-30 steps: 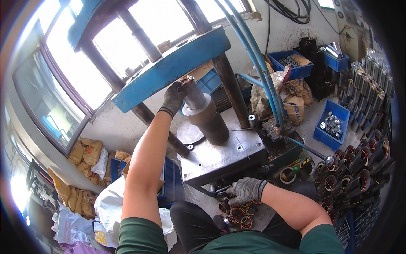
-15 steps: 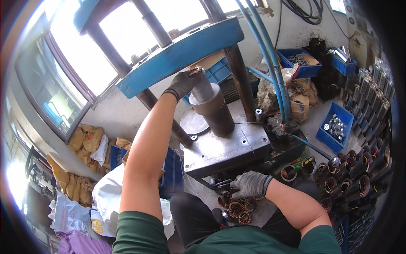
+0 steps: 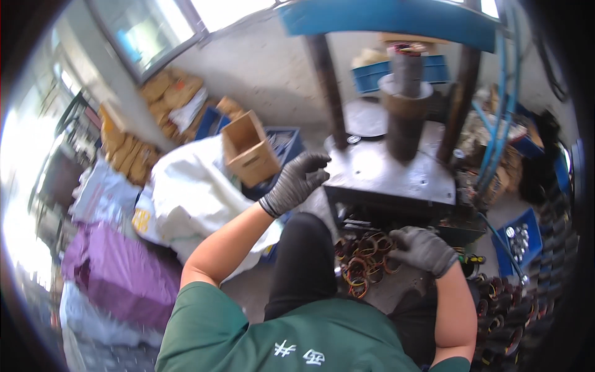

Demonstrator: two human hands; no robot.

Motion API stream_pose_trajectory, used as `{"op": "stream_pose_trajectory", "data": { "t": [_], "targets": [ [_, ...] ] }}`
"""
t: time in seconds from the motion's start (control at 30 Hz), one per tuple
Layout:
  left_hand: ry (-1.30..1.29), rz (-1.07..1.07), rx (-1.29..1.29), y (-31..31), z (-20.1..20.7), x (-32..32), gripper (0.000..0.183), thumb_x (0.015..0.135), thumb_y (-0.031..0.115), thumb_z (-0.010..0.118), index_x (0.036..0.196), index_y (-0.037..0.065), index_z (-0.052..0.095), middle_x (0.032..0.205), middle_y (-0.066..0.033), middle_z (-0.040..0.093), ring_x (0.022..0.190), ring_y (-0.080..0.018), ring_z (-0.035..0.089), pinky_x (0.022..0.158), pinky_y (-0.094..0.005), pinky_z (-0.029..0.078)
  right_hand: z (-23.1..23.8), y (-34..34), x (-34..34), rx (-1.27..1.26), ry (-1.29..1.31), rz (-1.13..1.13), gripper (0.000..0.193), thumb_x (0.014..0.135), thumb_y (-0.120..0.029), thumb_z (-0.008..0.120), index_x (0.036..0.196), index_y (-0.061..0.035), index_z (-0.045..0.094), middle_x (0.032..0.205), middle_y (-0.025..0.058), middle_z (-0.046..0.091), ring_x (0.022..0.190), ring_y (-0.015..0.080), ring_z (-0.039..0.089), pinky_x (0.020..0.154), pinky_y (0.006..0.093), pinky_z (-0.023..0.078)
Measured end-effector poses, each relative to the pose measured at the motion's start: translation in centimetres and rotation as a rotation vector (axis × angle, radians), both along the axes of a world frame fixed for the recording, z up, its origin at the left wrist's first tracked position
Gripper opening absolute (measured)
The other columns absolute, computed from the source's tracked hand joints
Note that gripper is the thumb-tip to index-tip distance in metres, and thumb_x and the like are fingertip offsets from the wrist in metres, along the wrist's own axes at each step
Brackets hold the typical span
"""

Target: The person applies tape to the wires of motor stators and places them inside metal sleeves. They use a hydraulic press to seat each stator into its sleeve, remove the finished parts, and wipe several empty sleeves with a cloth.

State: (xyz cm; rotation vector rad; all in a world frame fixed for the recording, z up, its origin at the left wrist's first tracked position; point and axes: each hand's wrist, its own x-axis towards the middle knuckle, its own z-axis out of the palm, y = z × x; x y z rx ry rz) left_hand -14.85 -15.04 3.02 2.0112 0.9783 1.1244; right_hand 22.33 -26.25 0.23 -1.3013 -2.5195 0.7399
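The largest thing is the press (image 3: 327, 90), whose blue crossbeam (image 3: 384, 20) spans the top. Its metal table (image 3: 393, 183) lies below, beside a white sack (image 3: 201, 186) and an open cardboard box (image 3: 257, 164) on the person's left. A thick dark sleeve (image 3: 405, 130) stands upright on the table, with a grey cylinder (image 3: 408, 77) rising from its pale rim; blur hides how deeply the cylinder sits. A narrow gap shows between its top and the crossbeam, so good practice is to leave that space free of fingers whenever the beam travels, and to check that both pieces stand straight.

The gloved left hand (image 3: 294, 185) hangs near the table's left front corner, fingers curved and thumb well apart from them, with nothing visible in the grip. The gloved right hand (image 3: 424, 249) is just beside the heap under the table's front edge, its fingers bent and parted from the thumb; it looks unladen, though whether it touches the heap cannot be told.

Smallest are the ring-shaped windings (image 3: 358, 273) in that heap, on the floor before the table. They probably catch on one another, so each is best gripped by its firm body and eased free, sparing the wire.
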Motion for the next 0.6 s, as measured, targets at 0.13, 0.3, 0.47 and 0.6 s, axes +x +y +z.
{"op": "stream_pose_trajectory", "data": {
  "t": [0.13,0.3,0.47,0.6],
  "targets": [
    [0.059,0.362,-0.040,-12.2,-8.0,-10.8,0.027,0.096,0.009,0.075,0.122,0.003,0.068,0.113,-0.0088,0.069,0.106,-0.0181,0.068,0.094,-0.0317,0.055,1.1,-0.7,-1.6,-0.051,0.076,-0.073,0.051,0.087,-0.030,0.074,0.127,0.0001,0.067,0.116,0.0214,0.068,0.105,0.0368,0.069,0.092,0.0438,0.055],
    [0.137,0.911,-0.088,-27.8,-18.1,-20.8,0.024,0.094,0.010,0.075,0.116,0.003,0.070,0.105,-0.0113,0.071,0.086,-0.0227,0.070,0.080,-0.0337,0.057,0.3,0.2,-2.0,-0.273,0.207,-0.190,0.038,0.084,-0.015,0.074,0.116,0.0041,0.065,0.106,0.0156,0.066,0.095,0.0255,0.067,0.086,0.0352,0.053],
    [0.037,1.425,-0.342,-39.1,-28.5,-27.6,0.018,0.094,0.004,0.071,0.112,0.003,0.070,0.097,-0.0078,0.071,0.083,-0.0154,0.065,0.081,-0.0321,0.055,-4.0,2.6,1.6,-0.297,0.138,-0.060,0.031,0.086,-0.011,0.071,0.112,0.0035,0.065,0.101,0.0118,0.067,0.093,0.0209,0.064,0.084,0.0357,0.053],
    [-0.078,1.783,-0.310,-44.0,-29.9,-34.0,0.020,0.094,0.009,0.071,0.113,0.003,0.070,0.101,-0.0106,0.073,0.092,-0.0194,0.068,0.086,-0.0348,0.055,-7.6,3.4,6.5,-0.582,-0.012,-0.108,0.026,0.086,-0.012,0.070,0.108,0.0021,0.067,0.092,0.0088,0.068,0.083,0.0200,0.064,0.079,0.0366,0.053]
  ]
}}
